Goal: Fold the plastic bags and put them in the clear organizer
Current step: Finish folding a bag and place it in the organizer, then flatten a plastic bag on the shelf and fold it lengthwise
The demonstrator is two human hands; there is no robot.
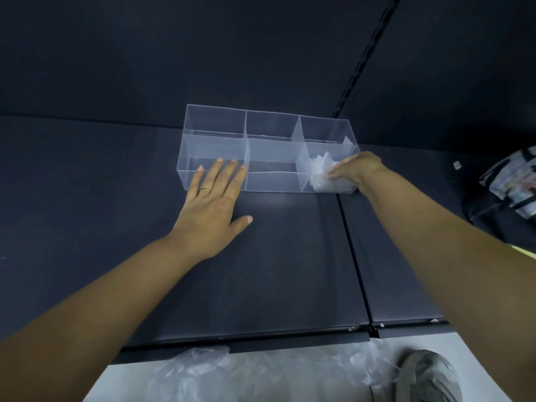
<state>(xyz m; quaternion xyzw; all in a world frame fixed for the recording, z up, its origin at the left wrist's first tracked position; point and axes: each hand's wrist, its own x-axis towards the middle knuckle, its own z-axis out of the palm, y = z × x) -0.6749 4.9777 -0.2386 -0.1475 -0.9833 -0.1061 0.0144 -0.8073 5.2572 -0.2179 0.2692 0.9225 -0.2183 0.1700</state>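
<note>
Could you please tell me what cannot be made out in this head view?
All in the head view:
Right hand: fingertips buried in the folded bags inside the clear organizer; pinching or pressing, unclear.
Count of those bags: bunched together.
Loose bags on the floor: blurred, cut off by the bottom edge.
Patterned object: blurred, cut off by the right edge.

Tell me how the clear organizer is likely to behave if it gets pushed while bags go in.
Probably stiff: the clear organizer has thin, straight walls. Likely light and apt to slide on the smooth dark shelf; the left hand lies flat against its front wall, seemingly steadying it. Tipping seems unlikely, as it sits low and wide.
</note>
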